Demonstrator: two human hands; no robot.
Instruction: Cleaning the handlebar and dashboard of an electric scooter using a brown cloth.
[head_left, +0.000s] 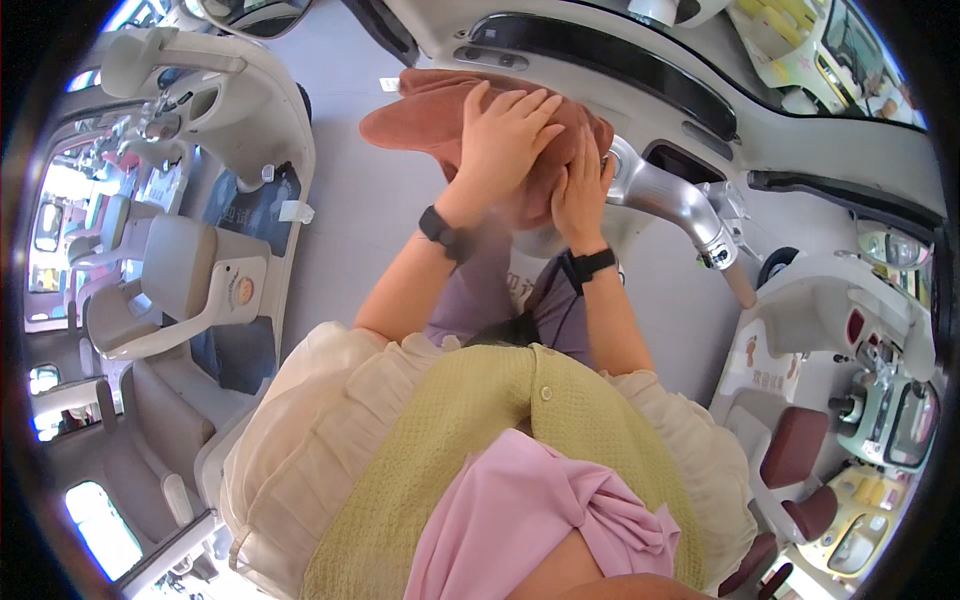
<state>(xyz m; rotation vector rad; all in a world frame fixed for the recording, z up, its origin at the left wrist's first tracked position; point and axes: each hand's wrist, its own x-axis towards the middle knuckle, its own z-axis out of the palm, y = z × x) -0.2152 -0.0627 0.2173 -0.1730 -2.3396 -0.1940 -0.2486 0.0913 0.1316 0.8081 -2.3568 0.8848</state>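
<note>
Both of my hands are on a bunched reddish-brown cloth (420, 124) at the upper middle of the view. My left hand (510, 135) lies across its top, palm down, with the fingers curved over the fabric. At the cloth's right side, my right hand (581, 187) grips a fold, thumb towards the middle. Just beyond the right fingers is a curved silver metal arm (664, 191), which the cloth's right end meets or partly covers. Whatever lies under the cloth is hidden. Dark bands circle both wrists.
A pale vehicle body with a glossy black strip (600, 64) stands ahead. To the left is a small vehicle with a beige seat (176, 262); to the right, one with a maroon seat (795, 446). Pale grey floor (337, 157) lies between. Pink fabric (517, 510) shows at the bottom.
</note>
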